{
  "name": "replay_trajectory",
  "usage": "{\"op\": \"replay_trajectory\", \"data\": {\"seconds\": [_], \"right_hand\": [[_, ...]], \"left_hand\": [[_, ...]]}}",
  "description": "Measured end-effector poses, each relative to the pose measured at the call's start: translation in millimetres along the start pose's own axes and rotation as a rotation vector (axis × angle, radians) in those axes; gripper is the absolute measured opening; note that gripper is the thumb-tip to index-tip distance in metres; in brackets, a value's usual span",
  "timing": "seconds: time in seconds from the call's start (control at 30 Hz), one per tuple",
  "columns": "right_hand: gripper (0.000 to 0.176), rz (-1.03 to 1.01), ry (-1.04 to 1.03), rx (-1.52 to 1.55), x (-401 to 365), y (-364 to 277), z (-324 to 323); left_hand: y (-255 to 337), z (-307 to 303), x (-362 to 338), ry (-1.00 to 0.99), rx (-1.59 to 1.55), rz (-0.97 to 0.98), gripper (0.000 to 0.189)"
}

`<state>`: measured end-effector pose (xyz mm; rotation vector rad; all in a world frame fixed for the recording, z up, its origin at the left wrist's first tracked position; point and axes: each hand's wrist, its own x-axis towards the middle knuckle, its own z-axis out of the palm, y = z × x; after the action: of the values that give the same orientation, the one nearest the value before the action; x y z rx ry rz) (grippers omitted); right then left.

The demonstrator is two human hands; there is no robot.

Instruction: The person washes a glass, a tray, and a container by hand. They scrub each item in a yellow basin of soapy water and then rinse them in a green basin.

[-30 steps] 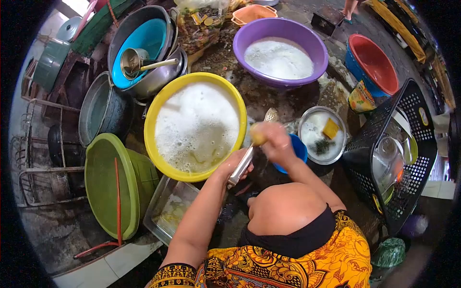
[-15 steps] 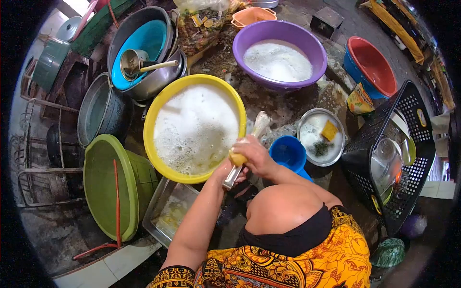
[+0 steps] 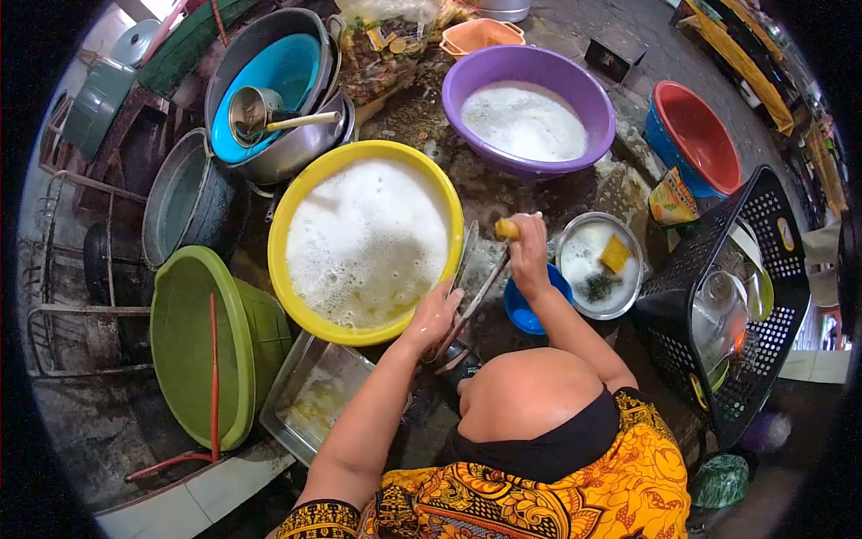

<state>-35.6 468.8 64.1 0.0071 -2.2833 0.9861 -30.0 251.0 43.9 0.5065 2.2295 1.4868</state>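
My left hand (image 3: 433,316) is closed round the lower part of a pair of metal tongs (image 3: 482,292), their two long arms spread apart and pointing away from me. My right hand (image 3: 531,254) grips a yellow sponge (image 3: 507,229) near the far tip of the right arm of the tongs. To the left of the tongs is a yellow basin (image 3: 280,269) of foamy water. A blue dipper (image 3: 528,316) stands partly behind my right wrist. Beside it, a metal bowl (image 3: 575,301) holds suds, another yellow sponge (image 3: 615,254) and a dark scouring pad (image 3: 600,287).
A purple basin (image 3: 458,90) of suds stands farther back. On the right are a black crate (image 3: 669,310) with dishes and a red basin (image 3: 696,126) nested in a blue one. Left are a green tub (image 3: 238,350), pots and a clear tray (image 3: 292,395).
The tongs, pressed together before, now have their arms apart. My right hand has moved away from my left, up and to the right, with the sponge.
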Motion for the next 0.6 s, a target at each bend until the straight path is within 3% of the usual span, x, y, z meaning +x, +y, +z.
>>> {"op": "replay_trajectory", "data": {"seconds": [0.03,0.1,0.13,0.2,0.23,0.3,0.4,0.5,0.6], "right_hand": [[0.026,-0.101,0.054,-0.036,-1.4,-5.9,-4.9],[0.025,-0.13,0.055,-0.063,-4.7,-5.1,-14.9],[0.021,-0.212,-0.031,-0.065,-7.4,-4.6,-21.2],[0.017,-0.404,-0.239,-0.052,-11.1,-15.5,-26.5],[0.017,-0.401,-0.243,-0.051,-17.0,-28.6,-22.0],[0.02,-0.514,-0.559,0.131,-30.5,-55.3,-11.6],[0.028,-0.592,-0.525,0.191,-35.7,-66.9,-8.9],[0.029,-0.67,-0.462,0.003,-27.8,-15.2,-14.1],[0.024,-0.623,-0.544,-0.257,-12.2,12.7,-34.5]], "left_hand": [[28.4,-8.3,-1.3,0.001,-0.001,0.001,0.036],[78.8,-24.6,-5.1,-0.101,0.039,-0.395,0.03],[71.7,-22.8,-2.9,-0.107,0.038,-0.4,0.03],[52.3,-18.2,1.0,0.029,0.243,-0.176,0.03],[56.8,-17.6,3.1,0.027,0.241,-0.18,0.03],[70.0,-14.9,9.8,0.006,0.562,-0.084,0.03],[85.9,-19.2,8.1,0.004,0.476,-0.135,0.029],[82.6,-42.0,3.5,-0.014,0.476,-0.065,0.03],[100.7,-56.8,-5.2,-0.004,0.544,-0.048,0.033]]}}
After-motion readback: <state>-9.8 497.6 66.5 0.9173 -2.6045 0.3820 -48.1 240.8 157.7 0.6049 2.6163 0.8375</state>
